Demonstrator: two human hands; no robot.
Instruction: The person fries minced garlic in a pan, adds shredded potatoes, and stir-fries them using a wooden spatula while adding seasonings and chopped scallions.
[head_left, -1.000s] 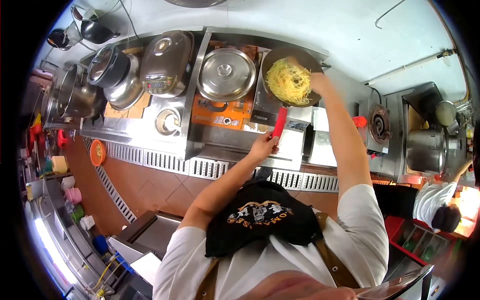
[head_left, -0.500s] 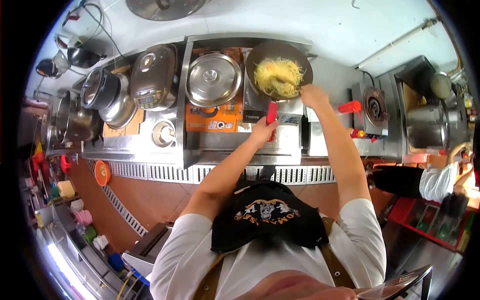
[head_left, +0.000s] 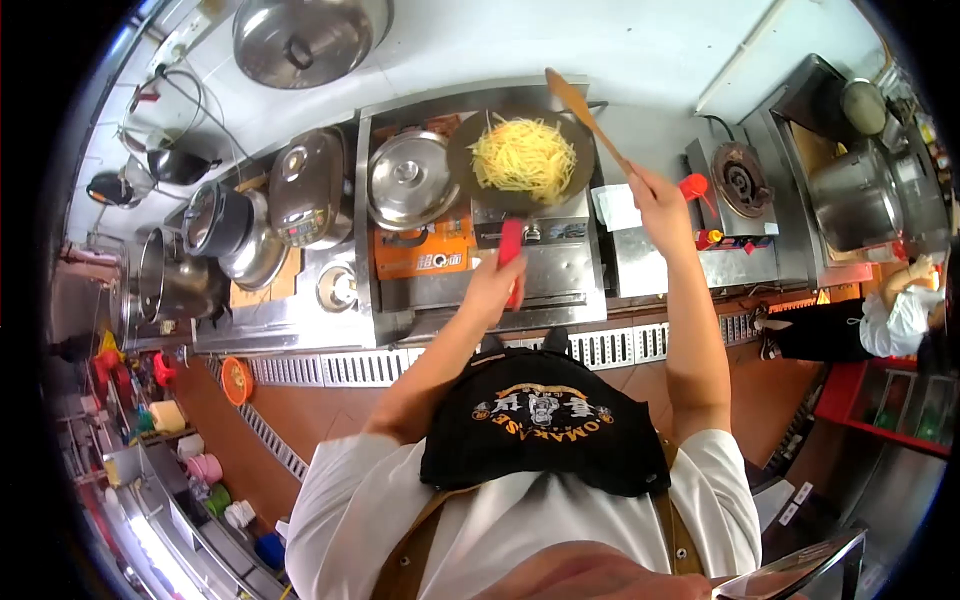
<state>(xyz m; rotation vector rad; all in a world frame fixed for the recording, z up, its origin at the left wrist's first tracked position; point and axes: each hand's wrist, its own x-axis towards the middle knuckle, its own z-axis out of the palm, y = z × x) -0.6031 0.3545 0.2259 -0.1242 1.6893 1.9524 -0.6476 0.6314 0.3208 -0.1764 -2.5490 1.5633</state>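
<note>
My left hand [head_left: 494, 285] is wrapped round the red handle [head_left: 511, 243] of a dark frying pan [head_left: 462, 168]. Pale yellow shreds [head_left: 525, 160], like shredded potato, lie heaped in the pan, which is over the stove [head_left: 560, 228]. To the right of the pan, my right hand [head_left: 657, 203] grips a wooden spatula [head_left: 587, 115] by its handle. The spatula's broad end points up and left, apart from the shreds. A steel lid [head_left: 407, 180] sits just left of the pan.
An orange box [head_left: 425, 247] lies below the lid. A rice cooker [head_left: 308, 185] and steel pots stand further left. On the right are a gas burner [head_left: 740, 180], red-capped bottles [head_left: 707, 239] and a large pot [head_left: 853, 205]. Another person [head_left: 890, 318] stands at the far right.
My right hand has lifted the spatula out of the shreds and swung it up to the right. The shreds now lie more spread out. My left hand still holds the pan's handle.
</note>
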